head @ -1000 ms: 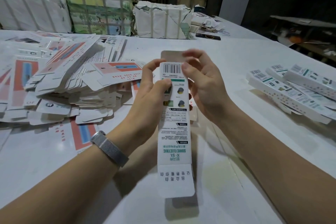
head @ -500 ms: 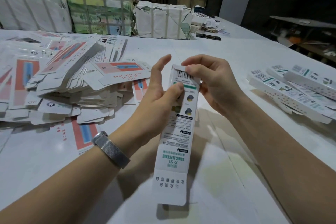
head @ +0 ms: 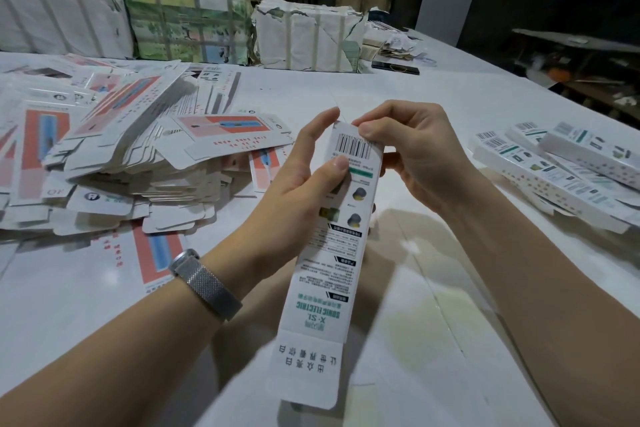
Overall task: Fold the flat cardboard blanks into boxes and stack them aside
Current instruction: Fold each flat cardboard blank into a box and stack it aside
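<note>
white table [head: 346, 87]: both hands, left hand [head: 298, 191] and right hand [head: 412, 156], pinch one box [head: 332, 253]; three bundles [head: 187, 10] behind.

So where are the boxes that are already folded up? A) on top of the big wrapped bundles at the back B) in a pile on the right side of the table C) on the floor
B: the finished boxes lie piled on the table to the right of the hands, while the flat blanks are heaped on the left.
</note>
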`<state>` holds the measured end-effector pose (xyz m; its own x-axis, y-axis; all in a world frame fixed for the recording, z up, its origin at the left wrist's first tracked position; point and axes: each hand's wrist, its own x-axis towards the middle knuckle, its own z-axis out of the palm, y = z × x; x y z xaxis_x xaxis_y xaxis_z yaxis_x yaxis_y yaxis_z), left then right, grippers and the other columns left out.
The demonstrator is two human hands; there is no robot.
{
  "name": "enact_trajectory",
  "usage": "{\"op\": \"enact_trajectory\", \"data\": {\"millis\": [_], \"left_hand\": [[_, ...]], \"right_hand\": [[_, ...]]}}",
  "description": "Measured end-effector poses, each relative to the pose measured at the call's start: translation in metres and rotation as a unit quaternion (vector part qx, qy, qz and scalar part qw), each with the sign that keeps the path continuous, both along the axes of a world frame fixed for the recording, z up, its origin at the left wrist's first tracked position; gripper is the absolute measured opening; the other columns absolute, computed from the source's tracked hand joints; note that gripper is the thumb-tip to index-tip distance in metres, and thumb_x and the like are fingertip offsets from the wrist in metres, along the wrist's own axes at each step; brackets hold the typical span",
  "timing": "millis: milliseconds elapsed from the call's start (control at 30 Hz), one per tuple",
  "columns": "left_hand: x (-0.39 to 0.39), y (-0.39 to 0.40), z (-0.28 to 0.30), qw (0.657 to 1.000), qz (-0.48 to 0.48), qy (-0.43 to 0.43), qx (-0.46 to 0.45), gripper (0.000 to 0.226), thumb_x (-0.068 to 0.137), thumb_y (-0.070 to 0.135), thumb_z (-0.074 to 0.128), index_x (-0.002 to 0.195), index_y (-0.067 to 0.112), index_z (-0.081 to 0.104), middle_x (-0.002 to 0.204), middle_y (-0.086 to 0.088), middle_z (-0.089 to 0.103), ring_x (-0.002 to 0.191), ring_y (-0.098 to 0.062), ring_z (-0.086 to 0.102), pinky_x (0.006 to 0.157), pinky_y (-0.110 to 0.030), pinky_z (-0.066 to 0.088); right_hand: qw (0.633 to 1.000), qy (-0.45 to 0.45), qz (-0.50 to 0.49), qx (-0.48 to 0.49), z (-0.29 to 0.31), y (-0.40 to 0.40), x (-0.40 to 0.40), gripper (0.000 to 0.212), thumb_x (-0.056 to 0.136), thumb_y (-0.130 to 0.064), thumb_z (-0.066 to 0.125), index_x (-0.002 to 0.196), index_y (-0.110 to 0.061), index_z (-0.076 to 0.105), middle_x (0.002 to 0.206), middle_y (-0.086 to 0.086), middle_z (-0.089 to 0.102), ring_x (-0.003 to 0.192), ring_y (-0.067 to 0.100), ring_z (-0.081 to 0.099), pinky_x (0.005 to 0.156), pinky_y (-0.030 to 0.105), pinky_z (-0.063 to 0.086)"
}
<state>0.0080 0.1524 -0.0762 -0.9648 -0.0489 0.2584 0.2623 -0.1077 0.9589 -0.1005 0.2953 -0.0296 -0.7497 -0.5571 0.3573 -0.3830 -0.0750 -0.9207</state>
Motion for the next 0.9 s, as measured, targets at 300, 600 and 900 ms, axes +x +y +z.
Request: {"op": "enact_trajectory", "data": {"millis": [300, 600, 900], "left_hand": [[-0.002, -0.005, 0.001, 0.999, 0.021, 0.005, 0.032, 0.035, 0.097, 0.033, 0.049, 0.131, 0.042, 0.046, 0.094, -0.011, 0.074, 0.081, -0.033, 0.073, 0.065, -0.048, 0.061], [-0.002, -0.007, 0.002, 0.999, 0.024, 0.011, 0.045, 0.026, 0.096, 0.03, 0.051, 0.121, 0.037, 0.048, 0.095, -0.018, 0.072, 0.082, -0.042, 0.07, 0.068, -0.057, 0.06], [0.0, -0.004, 0.005, 0.996, 0.077, 0.032, 0.043, 0.021, 0.106, 0.02, 0.044, 0.119, 0.036, 0.048, 0.092, -0.015, 0.072, 0.079, -0.035, 0.068, 0.064, -0.049, 0.06]], "right_hand": [[0.998, -0.009, 0.046, 0.038, 0.002, 0.005, 0.0, 0.021, 0.09, -0.025, 0.061, 0.095, -0.009, 0.074, 0.089, 0.012, 0.073, 0.093, 0.032, 0.068, 0.075, 0.056, 0.057], [0.997, -0.036, 0.068, 0.018, 0.0, 0.001, 0.005, 0.025, 0.083, -0.026, 0.061, 0.096, -0.007, 0.072, 0.088, 0.008, 0.072, 0.091, 0.026, 0.066, 0.087, 0.061, 0.051], [0.994, -0.066, 0.085, -0.005, -0.006, -0.009, 0.008, 0.031, 0.088, -0.031, 0.055, 0.105, -0.01, 0.07, 0.095, 0.007, 0.072, 0.092, 0.021, 0.068, 0.082, 0.043, 0.057]]}}
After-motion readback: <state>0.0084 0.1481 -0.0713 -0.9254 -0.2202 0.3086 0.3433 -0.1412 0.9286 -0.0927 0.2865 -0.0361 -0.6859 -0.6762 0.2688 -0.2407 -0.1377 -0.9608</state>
